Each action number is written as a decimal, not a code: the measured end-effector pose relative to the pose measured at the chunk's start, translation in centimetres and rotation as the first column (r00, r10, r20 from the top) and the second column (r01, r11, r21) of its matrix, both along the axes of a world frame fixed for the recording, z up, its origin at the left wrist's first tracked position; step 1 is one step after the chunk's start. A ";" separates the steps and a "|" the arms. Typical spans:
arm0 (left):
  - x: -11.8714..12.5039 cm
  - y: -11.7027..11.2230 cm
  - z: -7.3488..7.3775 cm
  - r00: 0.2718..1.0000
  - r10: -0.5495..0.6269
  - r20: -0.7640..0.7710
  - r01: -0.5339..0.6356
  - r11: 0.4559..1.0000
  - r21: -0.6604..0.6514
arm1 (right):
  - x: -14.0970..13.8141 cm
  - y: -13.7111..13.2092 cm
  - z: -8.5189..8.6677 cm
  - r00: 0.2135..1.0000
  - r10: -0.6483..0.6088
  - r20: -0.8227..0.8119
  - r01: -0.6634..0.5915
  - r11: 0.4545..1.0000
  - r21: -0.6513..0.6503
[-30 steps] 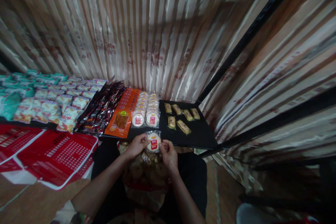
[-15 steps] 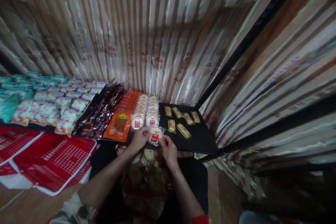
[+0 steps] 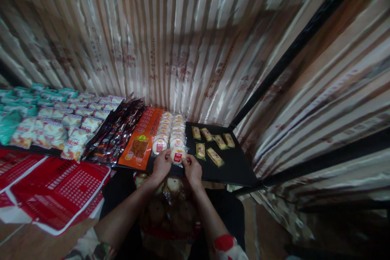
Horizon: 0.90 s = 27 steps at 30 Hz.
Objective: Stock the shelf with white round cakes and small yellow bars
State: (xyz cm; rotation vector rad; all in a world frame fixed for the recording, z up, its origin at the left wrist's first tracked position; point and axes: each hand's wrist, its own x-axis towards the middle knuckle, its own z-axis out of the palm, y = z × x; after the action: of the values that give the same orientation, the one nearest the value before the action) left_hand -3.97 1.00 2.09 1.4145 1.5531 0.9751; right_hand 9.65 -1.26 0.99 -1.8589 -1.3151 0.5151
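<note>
Between my two hands is a round white cracker packet [image 3: 177,155] in clear wrap with a red label. My left hand [image 3: 162,165] pinches its left edge, and my right hand [image 3: 192,169] pinches its right edge. The packet lies at the near end of the right-hand row of like cracker packets [image 3: 177,132], against the shelf's front part. A second row of these packets [image 3: 163,130] runs beside it on the left. An orange snack bag [image 3: 138,146] lies flat left of the rows.
Several yellow wrapped cakes [image 3: 215,157] lie on the black shelf [image 3: 234,168] to the right. Dark shiny packets [image 3: 112,132], white snack bags [image 3: 73,142] and green packets [image 3: 18,107] fill the left side. A red basket [image 3: 65,187] is below left; a black post [image 3: 280,65] slants at right.
Both hands have brought the cracker packet slightly left and further in, close against the front of the right-hand row. The view has shifted slightly.
</note>
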 end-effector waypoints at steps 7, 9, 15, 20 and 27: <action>0.2 0.4 0.5 0.993 -0.025 -0.116 0.023 1.000 -0.017 | 0.3 1.2 -0.7 0.998 0.008 0.067 -0.006 1.000 -0.026; 0.3 0.6 0.3 0.993 -0.031 -0.117 0.030 1.000 -0.005 | 0.4 1.4 -0.9 0.998 0.011 0.063 -0.010 1.000 -0.023; 0.4 1.1 -0.5 0.996 -0.020 -0.090 0.024 0.999 0.045 | 0.4 2.2 -1.2 0.997 0.010 0.077 -0.008 1.000 -0.026; 0.5 1.2 -0.7 0.991 -0.034 -0.129 0.042 0.997 0.063 | 0.5 2.5 -1.6 0.998 0.012 0.069 -0.009 0.999 -0.038; 0.6 1.2 -1.3 0.989 -0.020 -0.144 0.034 0.994 0.100 | 0.2 2.7 -1.9 0.996 -0.009 0.085 0.014 0.999 -0.053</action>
State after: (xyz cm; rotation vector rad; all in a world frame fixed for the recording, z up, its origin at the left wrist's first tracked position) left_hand -3.33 2.23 0.79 1.6036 1.6024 0.9666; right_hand 9.86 1.40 -0.90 -1.9499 -1.3576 0.4735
